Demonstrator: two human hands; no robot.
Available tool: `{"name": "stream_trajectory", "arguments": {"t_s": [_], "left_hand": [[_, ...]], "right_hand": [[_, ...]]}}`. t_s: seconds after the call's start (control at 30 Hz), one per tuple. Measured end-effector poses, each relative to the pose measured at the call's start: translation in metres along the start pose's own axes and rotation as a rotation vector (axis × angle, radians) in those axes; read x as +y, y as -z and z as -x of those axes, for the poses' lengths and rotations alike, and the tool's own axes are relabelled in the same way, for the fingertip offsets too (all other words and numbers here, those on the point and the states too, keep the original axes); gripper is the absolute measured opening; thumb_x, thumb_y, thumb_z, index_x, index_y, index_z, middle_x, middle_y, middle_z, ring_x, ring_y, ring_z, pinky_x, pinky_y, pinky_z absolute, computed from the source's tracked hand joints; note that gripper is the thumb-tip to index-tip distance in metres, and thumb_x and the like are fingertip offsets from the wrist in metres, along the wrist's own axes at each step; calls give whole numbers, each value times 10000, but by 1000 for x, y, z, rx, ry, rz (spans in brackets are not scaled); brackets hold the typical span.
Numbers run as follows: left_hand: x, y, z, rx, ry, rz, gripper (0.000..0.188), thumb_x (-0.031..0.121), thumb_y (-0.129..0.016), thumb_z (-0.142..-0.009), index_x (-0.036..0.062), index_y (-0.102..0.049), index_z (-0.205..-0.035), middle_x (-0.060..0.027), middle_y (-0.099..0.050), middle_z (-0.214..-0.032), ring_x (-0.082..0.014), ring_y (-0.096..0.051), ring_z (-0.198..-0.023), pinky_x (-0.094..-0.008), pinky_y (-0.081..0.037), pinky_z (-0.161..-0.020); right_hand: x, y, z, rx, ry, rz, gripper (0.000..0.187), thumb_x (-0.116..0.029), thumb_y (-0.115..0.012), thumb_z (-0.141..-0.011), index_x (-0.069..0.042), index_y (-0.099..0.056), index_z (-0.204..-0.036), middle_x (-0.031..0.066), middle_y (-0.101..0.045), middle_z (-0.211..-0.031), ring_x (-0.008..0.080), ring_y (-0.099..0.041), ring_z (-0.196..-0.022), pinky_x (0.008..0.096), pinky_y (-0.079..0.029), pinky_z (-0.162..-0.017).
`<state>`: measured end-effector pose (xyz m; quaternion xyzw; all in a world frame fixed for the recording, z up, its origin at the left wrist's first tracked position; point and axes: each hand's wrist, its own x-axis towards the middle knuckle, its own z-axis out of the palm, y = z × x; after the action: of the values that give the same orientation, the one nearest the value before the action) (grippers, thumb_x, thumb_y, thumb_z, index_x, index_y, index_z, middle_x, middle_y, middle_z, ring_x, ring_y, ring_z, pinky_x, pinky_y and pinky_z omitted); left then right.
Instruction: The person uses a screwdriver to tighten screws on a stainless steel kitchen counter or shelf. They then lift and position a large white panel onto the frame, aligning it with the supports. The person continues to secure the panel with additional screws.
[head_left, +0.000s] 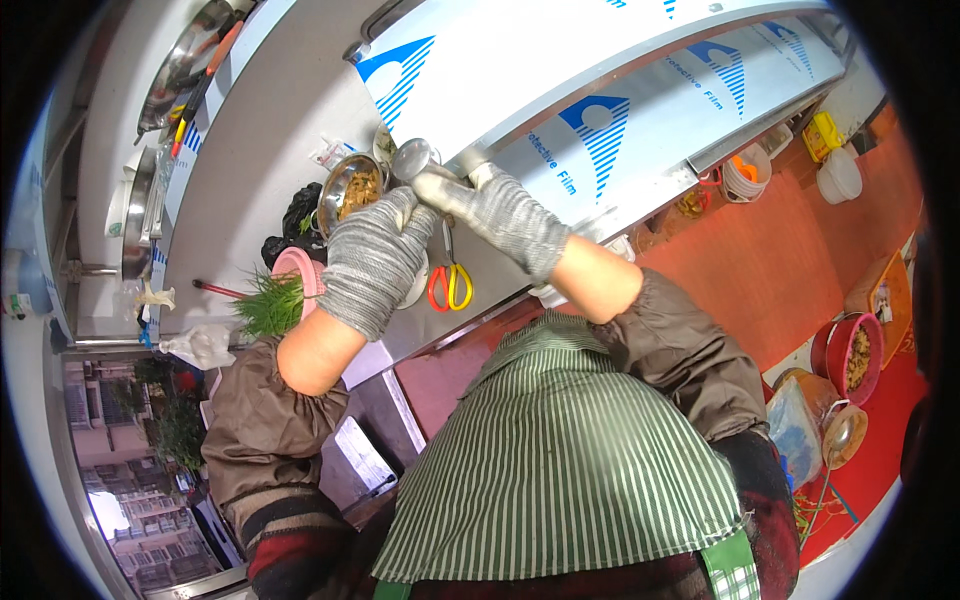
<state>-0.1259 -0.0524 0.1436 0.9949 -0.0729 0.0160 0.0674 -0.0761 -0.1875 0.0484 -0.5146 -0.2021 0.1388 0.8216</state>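
My left hand (375, 262), in a grey knitted glove, has its fingers bent closed beside my right hand; what they hold, if anything, is hidden. My right hand (508, 220), gloved alike, reaches in from the right with its fingertips closed at the edge of a round, shiny metal piece (411, 158). The kind of that piece cannot be made out. Just left of it, a metal bowl (334, 205) holds brown food pieces (360, 192). Scissors (451, 286) with one red and one yellow handle lie below my hands, their blades partly covered.
A pink basket (296, 262) with green stalks (272, 305) stands left of my left hand, near black plastic bags (300, 210). A film-covered metal cabinet (560, 130) borders the worktop's far side. Buckets (745, 178) and a red basin (835, 345) stand on the right-hand floor.
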Motion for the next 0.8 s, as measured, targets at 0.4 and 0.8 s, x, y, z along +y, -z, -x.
{"name": "stream_trajectory", "arguments": {"t_s": [0.4, 0.8], "left_hand": [[-12, -63, 25, -69, 435, 1907, 166, 180, -490, -950, 47, -528, -1042, -14, -533, -758, -100, -507, -593, -201, -432, -519], [-16, -73, 30, -13, 464, 1676, 258, 325, -474, -966, 80, -556, -962, -3, -542, -665, -89, -483, -492, -221, -376, -400]], "right_hand": [[0, -19, -3, 165, -108, 186, 393, -319, -741, -755, 7, -605, -927, 145, -650, -859, 214, -636, -820, 333, -509, -737], [3, -16, -4, -9, -151, 113, 373, -276, -667, -842, 48, -568, -1000, 87, -615, -890, 123, -571, -829, 294, -496, -727]]}}
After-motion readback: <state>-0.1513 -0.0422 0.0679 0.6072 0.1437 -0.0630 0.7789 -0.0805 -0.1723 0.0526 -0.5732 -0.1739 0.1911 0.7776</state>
